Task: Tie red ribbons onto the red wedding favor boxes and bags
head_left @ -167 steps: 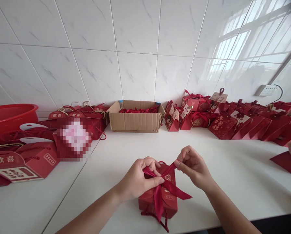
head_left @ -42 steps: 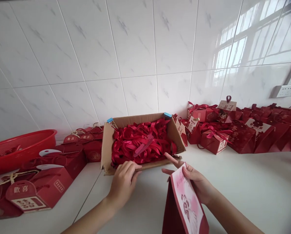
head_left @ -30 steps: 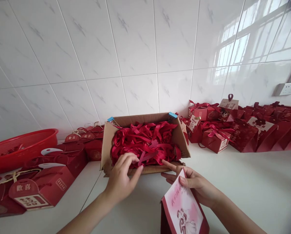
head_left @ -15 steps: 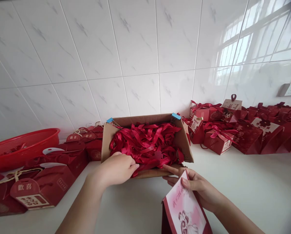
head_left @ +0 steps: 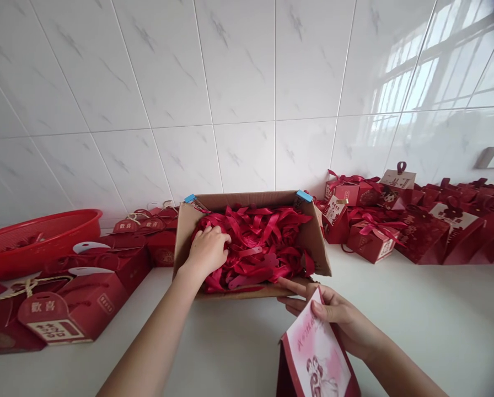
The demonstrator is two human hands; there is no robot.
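A cardboard box [head_left: 322, 242] filled with a tangle of red ribbons [head_left: 251, 226] stands in front of me. My left hand [head_left: 209, 248] reaches into its left side, fingers curled down among the ribbons; the fingertips are hidden, so what they grip does not show. Small flat red tags [head_left: 251, 252] lie on the ribbons. My right hand [head_left: 333, 309] pinches the top of a dark red gift box [head_left: 319, 353] between thumb and fingers. That gift box has a pink-and-white front with a drawn couple, and its lower part is cut off by the frame.
Red gift boxes [head_left: 69, 309] with rope handles stand at left, beside a red plastic basket [head_left: 65, 226]. More red gift boxes [head_left: 373, 240], some tied with ribbon bows, line the right. Blue clips [head_left: 304, 196] sit on the carton's back corners. A tiled wall [head_left: 247, 82] rises behind the white counter [head_left: 222, 342].
My left hand has moved from the carton's front left edge deeper into the ribbons, up and slightly right. My right hand and its gift box have barely moved. The view has shifted slightly.
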